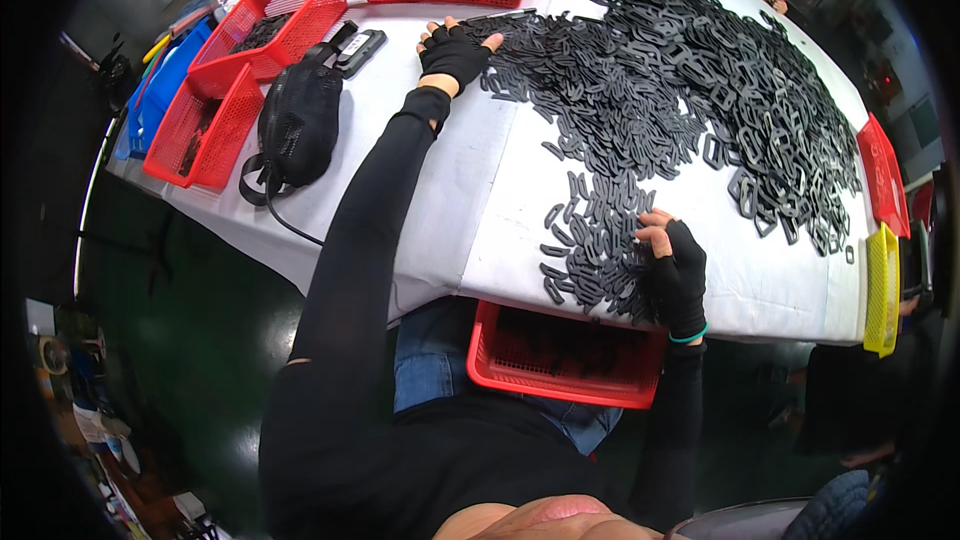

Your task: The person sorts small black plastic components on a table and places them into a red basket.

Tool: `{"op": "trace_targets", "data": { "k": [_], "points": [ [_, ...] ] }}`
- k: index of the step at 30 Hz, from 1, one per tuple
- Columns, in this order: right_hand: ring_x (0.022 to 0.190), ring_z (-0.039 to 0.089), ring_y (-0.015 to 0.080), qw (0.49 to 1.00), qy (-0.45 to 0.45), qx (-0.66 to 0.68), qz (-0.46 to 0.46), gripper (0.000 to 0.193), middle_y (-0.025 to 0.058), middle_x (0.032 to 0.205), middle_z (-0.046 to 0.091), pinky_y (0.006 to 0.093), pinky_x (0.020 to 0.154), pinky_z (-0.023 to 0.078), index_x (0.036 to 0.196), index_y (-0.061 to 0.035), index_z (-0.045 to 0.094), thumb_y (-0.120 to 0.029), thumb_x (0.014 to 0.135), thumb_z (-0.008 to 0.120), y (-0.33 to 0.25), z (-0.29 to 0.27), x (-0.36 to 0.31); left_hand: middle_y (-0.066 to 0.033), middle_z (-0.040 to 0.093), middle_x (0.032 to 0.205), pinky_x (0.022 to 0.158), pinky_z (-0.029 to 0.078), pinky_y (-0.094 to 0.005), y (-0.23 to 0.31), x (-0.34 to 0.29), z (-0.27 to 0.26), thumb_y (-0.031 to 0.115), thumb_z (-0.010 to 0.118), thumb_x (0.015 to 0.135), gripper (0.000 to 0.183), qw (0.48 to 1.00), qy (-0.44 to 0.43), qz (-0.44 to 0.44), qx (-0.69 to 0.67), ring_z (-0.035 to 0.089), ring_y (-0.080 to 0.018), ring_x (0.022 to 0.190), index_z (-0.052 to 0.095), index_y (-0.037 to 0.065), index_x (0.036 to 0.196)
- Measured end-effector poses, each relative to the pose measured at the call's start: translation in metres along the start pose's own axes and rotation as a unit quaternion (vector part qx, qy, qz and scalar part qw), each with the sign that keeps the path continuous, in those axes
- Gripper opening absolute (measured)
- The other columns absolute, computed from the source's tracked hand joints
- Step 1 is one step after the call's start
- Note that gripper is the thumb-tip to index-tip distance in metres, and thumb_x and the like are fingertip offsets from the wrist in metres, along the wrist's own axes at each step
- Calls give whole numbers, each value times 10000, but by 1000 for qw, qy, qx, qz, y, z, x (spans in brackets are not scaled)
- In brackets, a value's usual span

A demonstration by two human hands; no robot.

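Black oblong loops (pixel 598 262) near tbl edge (pixel 772 330) could miss red basket (pixel 560 389) if R hand (pixel 681 268), fingers curled, grip unclear, sweeps wide; L hand (pixel 455 54) fingers splayed.

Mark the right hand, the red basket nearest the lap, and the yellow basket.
right hand (pixel 682 268), head view: its gloved middle
red basket (pixel 560 389), head view: its near rim
yellow basket (pixel 881 290), head view: its side wall

Buckle loops (pixel 620 100) lay heaped on the table (pixel 440 220). Left of them: mesh pouch (pixel 300 125), handheld device (pixel 360 52) behind it, side basket (pixel 228 135) farther left. Lap basket (pixel 560 393) sat below table's near edge.
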State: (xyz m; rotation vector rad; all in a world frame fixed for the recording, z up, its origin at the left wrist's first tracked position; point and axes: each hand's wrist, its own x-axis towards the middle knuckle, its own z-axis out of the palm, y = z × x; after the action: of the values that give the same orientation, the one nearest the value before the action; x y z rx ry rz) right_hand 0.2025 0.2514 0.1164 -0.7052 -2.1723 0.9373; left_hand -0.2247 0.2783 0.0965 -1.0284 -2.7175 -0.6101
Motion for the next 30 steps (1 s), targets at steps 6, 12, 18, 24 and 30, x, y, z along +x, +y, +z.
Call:
{"op": "trace_targets", "data": {
  "k": [6,12,18,24,30],
  "points": [
    [1069,573,255,999,3,24,42,263,133,1041,651,342,937,406,856,34,616,-128,967,441,6,1,-3,-178,567,1265,1042,319,-477,4,-4,11,682,518,781,760,991,-44,116,-59,486,-344,1213,578,79,1242],
    [1053,577,265,998,13,28,59,262,148,1085,639,348,927,413,892,45,634,-160,964,486,-6,6,-8,-243,498,1298,1068,276,-461,24,-74,-3,675,515,801,813,977,-40,181,-105,424,-366,1250,520,8,1266],
    [1057,571,265,999,25,-1,38,239,153,1144,620,347,924,415,956,29,652,-171,948,522,-2,8,-8,-335,312,1420,1122,167,-496,39,-127,-6,726,452,821,902,964,-75,240,-92,256,-459,1353,412,17,1377],
    [1243,454,356,981,-13,-190,-36,422,200,1332,497,429,1041,342,1203,-121,630,-248,804,686,5,10,-1,-244,471,1300,1056,286,-480,55,-166,6,503,629,821,662,925,12,340,-170,407,-393,1228,506,57,1295],
    [1075,573,321,993,6,-116,-35,174,150,1138,627,374,901,446,962,-62,679,-167,826,652,11,-7,-9,-270,396,1404,1086,237,-515,60,-189,-18,350,559,905,500,884,-106,432,-147,375,-447,1285,488,151,1359]
  ]
}}
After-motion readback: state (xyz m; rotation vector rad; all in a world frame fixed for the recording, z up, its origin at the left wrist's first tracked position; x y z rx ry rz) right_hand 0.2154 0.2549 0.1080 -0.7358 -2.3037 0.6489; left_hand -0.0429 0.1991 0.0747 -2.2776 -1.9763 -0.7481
